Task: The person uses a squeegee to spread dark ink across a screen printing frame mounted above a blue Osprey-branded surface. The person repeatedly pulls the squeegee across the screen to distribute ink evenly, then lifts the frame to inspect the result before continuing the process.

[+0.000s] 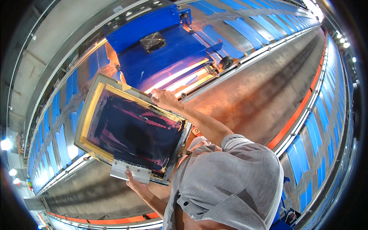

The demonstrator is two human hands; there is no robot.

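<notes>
A screen-printing frame (86,132) lies tilted in front of me, edged with yellow tape. Dark ink with reddish-purple streaks covers its mesh (134,134). My left hand (137,185) grips a squeegee (132,173) with a wide, ribbed metal holder at the near left corner of the frame. Its blade edge is hidden. On the far right side, my right hand (165,99) is closed at the frame's edge, fingers curled; their undersides are hidden. A small metal clamp (184,152) sits at the frame's near right side, close to my shirt.
Beyond the frame stands a blue dryer machine (161,53) with a fan grille, glowing heater bars (180,76) and a black wheel (226,62). Long print tables with blue pieces (247,32) run along both sides. A stained floor aisle (260,84) lies between them.
</notes>
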